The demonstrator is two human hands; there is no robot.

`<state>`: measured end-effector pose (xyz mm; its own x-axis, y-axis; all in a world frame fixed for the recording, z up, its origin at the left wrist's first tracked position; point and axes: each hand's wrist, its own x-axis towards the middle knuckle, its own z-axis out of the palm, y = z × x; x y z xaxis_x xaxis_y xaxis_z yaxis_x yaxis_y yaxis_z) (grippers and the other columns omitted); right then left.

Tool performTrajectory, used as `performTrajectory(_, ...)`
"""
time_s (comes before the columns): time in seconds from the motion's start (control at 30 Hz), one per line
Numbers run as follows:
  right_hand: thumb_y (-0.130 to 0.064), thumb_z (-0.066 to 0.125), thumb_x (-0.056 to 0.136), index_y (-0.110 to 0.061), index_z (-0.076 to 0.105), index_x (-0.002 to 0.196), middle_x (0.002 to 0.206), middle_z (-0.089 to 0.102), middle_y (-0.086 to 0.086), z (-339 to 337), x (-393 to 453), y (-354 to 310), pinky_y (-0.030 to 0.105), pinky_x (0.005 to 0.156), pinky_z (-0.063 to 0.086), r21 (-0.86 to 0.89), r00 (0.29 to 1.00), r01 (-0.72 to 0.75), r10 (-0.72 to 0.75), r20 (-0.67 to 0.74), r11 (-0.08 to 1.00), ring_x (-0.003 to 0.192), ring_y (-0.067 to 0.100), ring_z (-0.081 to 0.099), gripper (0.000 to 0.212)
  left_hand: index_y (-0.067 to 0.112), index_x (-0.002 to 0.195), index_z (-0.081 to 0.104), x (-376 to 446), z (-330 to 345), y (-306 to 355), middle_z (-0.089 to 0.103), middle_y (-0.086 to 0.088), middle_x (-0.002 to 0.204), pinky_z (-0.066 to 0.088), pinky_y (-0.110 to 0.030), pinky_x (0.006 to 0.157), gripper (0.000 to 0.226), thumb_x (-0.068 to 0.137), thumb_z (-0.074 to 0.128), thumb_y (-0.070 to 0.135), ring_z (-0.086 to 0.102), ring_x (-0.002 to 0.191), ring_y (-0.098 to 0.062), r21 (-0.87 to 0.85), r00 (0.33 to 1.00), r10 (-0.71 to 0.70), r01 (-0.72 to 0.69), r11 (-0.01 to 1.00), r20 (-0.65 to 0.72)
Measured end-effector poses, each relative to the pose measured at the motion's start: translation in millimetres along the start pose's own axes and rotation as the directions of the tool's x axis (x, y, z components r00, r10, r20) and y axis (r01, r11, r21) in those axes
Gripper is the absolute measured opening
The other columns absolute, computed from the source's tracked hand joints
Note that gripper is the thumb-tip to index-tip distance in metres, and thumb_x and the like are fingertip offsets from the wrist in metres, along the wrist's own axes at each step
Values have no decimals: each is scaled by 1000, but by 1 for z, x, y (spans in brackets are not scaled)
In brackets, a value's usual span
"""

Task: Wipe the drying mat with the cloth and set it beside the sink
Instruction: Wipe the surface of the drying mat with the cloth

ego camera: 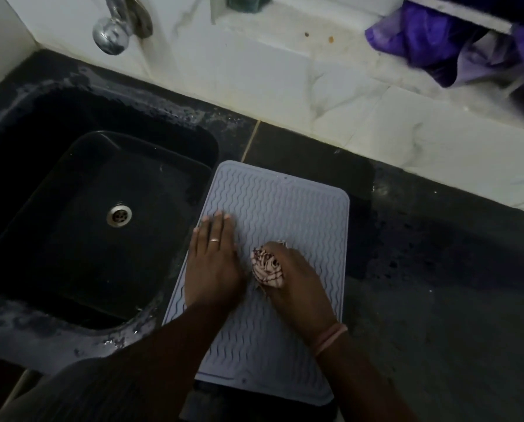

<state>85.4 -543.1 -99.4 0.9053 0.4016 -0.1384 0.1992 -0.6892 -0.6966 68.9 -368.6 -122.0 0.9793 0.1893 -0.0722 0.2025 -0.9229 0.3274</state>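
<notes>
My right hand (288, 269) has its grip curled tight round the bunched cloth (268, 266), pressing it down onto the middle of the drying mat (285, 202). My left hand (213, 254) lies flat with fingers straight along the mat's left edge, pinning it so it does not slide. I judge I am in the wiping step, with the placing not yet finished in any deliberate way.

The mat lies on the dark surface (437, 269) just to the right of the sink (102, 208), its left edge close against the sink's rim and its near end running out over the front edge of the surface. The far half of the mat looks unwiped from here, so the next move calls for pushing the cloth away from me along the wavy ridges while my flat hand keeps its hold.

Around it, the sink rim is wet and spotted. A tap (114, 28) hangs over the far side, and a purple cloth (455, 47) drapes at the far right wall. Nothing lies across the mat's path.
</notes>
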Motion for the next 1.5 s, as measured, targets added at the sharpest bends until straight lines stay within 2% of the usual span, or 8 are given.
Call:
performTrajectory(0.43,-16,71,91,-15,52,141,129,63,11,-31,125,6,46,104,50,7,967,-92,91,-239,996,120,24,60,53,16,165,2,4,9,-4,-2,-6,173,5,-46,130,69,102,12,40,-11,159,-21,83,999,-4,1,997,39)
performTrajectory(0.63,-23,72,96,-29,59,124,107,67,-18,-34,59,-15,3,74,48,187,997,-71,69,17,980,93,-14,63,31,16,165,6,5,9,-4,2,-7,173,5,-45,130,71,103,10,50,-7,159,-21,67,1000,6,-8,998,28)
performTrajectory(0.77,-43,60,99,-21,58,136,132,63,-5,4,-6,-4,23,111,43,65,1000,1,-3,31,998,125,4,56,43,14,165,8,5,6,-3,3,-10,172,5,-46,130,82,100,10,63,-5,160,-24,67,999,18,-20,998,42)
performTrajectory(0.93,-28,68,98,-13,47,149,150,52,11,2,17,4,7,118,14,-72,995,70,-75,-68,995,141,18,44,58,14,165,7,5,9,-5,1,-9,173,3,-46,130,70,105,18,49,-7,160,-24,75,999,26,-29,997,32)
performTrajectory(1.1,-26,64,100,-19,49,141,139,55,8,-28,92,-1,39,108,49,-87,978,56,-72,-193,995,127,20,54,45,17,164,-1,4,8,-4,-7,-7,172,2,-46,130,70,102,16,44,-13,159,-22,82,999,12,-16,997,48)
performTrajectory(1.2,-20,75,91,-18,53,124,118,64,4,-45,124,-4,41,92,57,92,932,-4,37,-361,996,107,14,64,40,18,164,-4,4,9,-4,-8,-6,172,1,-45,130,69,103,16,43,-15,158,-21,79,999,6,-9,997,46)
performTrajectory(1.3,-12,85,81,-14,50,117,111,65,-1,-64,124,-14,18,82,55,377,885,5,171,-433,926,96,-5,64,50,19,164,-1,4,10,-5,-6,-6,172,2,-46,130,67,105,17,43,-13,159,-21,70,999,-4,1,998,38)
performTrajectory(1.5,-4,85,81,0,44,116,116,63,7,-62,66,-23,35,90,58,575,944,135,71,-322,807,109,19,67,54,17,164,6,5,8,-3,2,-8,173,5,-46,130,67,104,17,43,-7,159,-22,63,1000,-5,3,998,22)
